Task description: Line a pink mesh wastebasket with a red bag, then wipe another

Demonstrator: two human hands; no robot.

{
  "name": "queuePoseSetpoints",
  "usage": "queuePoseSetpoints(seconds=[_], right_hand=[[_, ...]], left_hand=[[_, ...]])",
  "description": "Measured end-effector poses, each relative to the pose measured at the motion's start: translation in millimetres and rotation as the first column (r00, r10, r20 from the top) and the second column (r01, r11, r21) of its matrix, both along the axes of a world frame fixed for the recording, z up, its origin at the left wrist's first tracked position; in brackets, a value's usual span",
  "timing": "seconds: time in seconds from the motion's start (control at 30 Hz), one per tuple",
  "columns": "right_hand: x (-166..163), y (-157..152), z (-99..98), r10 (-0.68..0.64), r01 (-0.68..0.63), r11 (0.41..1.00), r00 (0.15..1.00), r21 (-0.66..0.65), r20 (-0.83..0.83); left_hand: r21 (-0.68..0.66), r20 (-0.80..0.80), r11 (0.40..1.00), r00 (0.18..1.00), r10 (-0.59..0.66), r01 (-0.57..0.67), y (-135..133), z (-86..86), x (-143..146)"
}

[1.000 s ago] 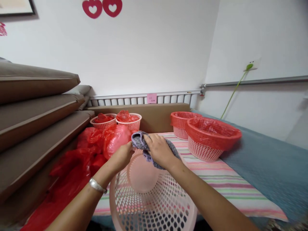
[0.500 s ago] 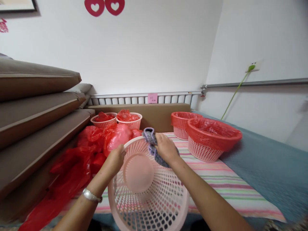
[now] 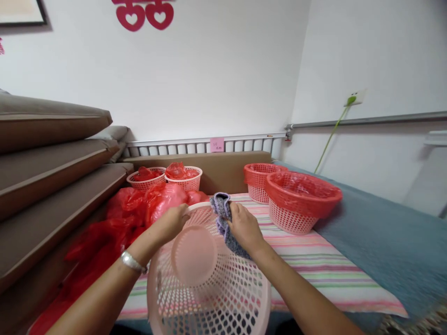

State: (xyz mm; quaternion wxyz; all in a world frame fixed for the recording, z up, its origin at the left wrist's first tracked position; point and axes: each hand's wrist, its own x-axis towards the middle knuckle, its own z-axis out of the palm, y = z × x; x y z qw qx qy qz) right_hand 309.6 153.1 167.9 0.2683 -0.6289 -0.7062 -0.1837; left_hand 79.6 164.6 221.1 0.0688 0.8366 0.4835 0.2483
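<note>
The right hand's fingers (image 3: 235, 210) are closed on a bunched grey knitted cloth (image 3: 230, 235) with lilac edging; the right hand (image 3: 246, 228) is palm down, its knuckles uppermost, pressing the cloth to the upper right of a pink perforated plastic basket (image 3: 193, 256). The left hand (image 3: 172, 221) is clamped on the basket's upper left rim, back of the hand up and fingertips curled out of sight. Its wrist, ringed by a silver bracelet (image 3: 132, 261), is nearly straight, and the forearm slants up from lower left; the right forearm slants in from lower right, so both arms reach forward and converge. The basket is tilted between them, its open mouth towards the person, above a striped cloth (image 3: 331, 260). Beyond, to the right, stand two red-lined baskets (image 3: 293, 218); to the left lie crumpled red plastic bags (image 3: 127, 209), beside stacked brown cushions (image 3: 52, 172).
</note>
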Motion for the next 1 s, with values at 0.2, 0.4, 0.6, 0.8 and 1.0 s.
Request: queuePoseSetpoints(seconds=[0.2,0.4,0.6,0.8,1.0], right_hand=[[-35,-5,14.8,0.184,-0.192,0.977,0.979,0.089,0.086],[-58,1,18.5,0.294,-0.309,0.94,0.949,0.142,0.116],[-35,15,5.2,0.124,-0.125,0.991,0.992,0.056,0.02],[8,11,-35.7,-0.131,0.1,0.978,0.978,-0.185,-0.164],[14,10,-41.5,-0.124,0.093,0.98,0.976,-0.176,-0.176]], left_hand=[[-0.029,-0.068,0.991,0.989,-0.133,0.131,4,3.1,13],[-0.028,-0.091,0.999,0.995,-0.044,0.042,-2,-6.1,10],[-0.005,-0.064,0.991,0.989,0.135,-0.136,-8,-5.6,4],[-0.036,-0.041,0.97,0.971,0.238,-0.239,-4,-11.9,-6],[-0.021,-0.036,0.97,0.97,0.241,-0.242,-6,-13.3,-5]])
